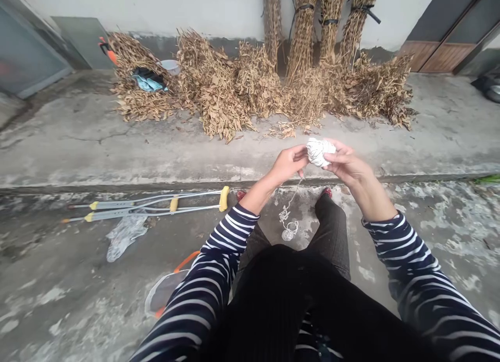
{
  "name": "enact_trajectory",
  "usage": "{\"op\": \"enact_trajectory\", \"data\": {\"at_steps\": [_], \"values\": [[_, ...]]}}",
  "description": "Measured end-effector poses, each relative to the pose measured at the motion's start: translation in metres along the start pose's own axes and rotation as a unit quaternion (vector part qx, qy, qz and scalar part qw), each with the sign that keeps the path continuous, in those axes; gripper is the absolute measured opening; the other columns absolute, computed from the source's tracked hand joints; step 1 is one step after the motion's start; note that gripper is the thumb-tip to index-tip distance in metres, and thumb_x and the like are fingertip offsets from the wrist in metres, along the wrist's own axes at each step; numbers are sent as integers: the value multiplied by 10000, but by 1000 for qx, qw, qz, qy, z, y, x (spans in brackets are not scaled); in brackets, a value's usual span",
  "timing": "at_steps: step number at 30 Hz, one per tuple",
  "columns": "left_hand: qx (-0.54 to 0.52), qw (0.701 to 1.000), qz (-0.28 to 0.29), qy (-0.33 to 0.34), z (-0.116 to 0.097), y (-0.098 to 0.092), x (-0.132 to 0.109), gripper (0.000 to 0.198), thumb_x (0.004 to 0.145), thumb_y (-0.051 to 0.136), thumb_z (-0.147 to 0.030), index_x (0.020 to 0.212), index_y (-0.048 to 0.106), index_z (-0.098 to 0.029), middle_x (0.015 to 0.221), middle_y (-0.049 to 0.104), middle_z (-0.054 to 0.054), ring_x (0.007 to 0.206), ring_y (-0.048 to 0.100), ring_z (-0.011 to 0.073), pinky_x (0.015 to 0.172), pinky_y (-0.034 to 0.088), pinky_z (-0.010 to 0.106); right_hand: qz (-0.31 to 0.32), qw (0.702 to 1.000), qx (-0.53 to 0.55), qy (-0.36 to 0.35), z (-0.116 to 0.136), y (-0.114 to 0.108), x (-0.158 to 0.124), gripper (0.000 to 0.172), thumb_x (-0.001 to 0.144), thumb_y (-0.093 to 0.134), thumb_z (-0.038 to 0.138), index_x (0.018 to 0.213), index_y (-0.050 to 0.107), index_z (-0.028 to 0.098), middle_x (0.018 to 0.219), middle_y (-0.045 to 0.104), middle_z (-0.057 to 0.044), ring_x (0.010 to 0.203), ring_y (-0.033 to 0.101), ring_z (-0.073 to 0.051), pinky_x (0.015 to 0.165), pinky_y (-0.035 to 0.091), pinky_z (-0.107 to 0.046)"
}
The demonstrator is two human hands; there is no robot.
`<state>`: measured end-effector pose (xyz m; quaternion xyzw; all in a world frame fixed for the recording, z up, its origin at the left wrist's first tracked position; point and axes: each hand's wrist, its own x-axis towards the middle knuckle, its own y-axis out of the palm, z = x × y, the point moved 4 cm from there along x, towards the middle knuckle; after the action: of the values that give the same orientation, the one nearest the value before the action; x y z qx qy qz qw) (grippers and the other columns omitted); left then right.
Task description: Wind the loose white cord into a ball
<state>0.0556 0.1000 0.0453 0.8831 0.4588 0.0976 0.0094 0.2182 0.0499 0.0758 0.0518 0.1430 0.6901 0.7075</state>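
Between my left hand (pixel 288 164) and my right hand (pixel 346 164) I hold a ball of white twine (pixel 319 151) up in front of me. The fingers of both hands press on its sides. A thin strand (pixel 292 201) drops from the ball, past my left hand, to a small loose coil of twine (pixel 289 230) lying on the concrete between my legs. Part of the ball is hidden by my fingers.
Heaps of dried bean plants (pixel 219 88) and tied upright bundles (pixel 302 34) lie along the wall beyond a low concrete step (pixel 117 187). A pair of grey crutches (pixel 148 206) and a plastic bag (pixel 125 237) lie to my left.
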Motion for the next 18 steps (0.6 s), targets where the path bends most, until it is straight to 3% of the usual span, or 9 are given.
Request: {"op": "enact_trajectory", "data": {"at_steps": [3,6,9,12,18], "values": [[-22,999,-15,-21,1,7,-4,277,837,727,-244,1071,732,-97,917,774,97,733,695,154,577,518,213,-33,999,-32,-30,1,-1,-4,685,448,1006,276,1068,722,212,932,724,-18,728,648,-123,598,575,-240],[12,999,-36,-28,10,6,-3,143,813,713,-164,936,738,-96,703,713,30,596,635,110,589,505,208,-56,997,-44,-35,1,1,-10,705,404,1017,270,1045,726,220,908,720,-9,708,637,-122,567,551,-230],[60,997,-42,-21,18,4,-5,61,778,662,-89,790,718,-110,651,692,3,568,610,90,609,487,200,-60,997,-38,-15,-6,6,-15,723,404,1017,293,1059,723,209,931,728,-22,744,650,-137,592,562,-245],[86,994,-48,-41,24,4,-13,132,798,602,-95,699,687,-119,576,649,-13,530,582,92,585,462,203,-61,997,-42,-15,-17,9,-21,727,406,1018,323,1053,712,194,952,733,-33,781,656,-144,636,584,-259],[149,984,-75,-62,34,0,-31,186,831,566,-128,732,723,-111,639,692,12,581,610,127,597,457,226,-66,994,-71,-44,-45,19,-35,758,501,996,414,1166,681,236,1060,707,-40,895,650,-160,649,623,-255]]}}
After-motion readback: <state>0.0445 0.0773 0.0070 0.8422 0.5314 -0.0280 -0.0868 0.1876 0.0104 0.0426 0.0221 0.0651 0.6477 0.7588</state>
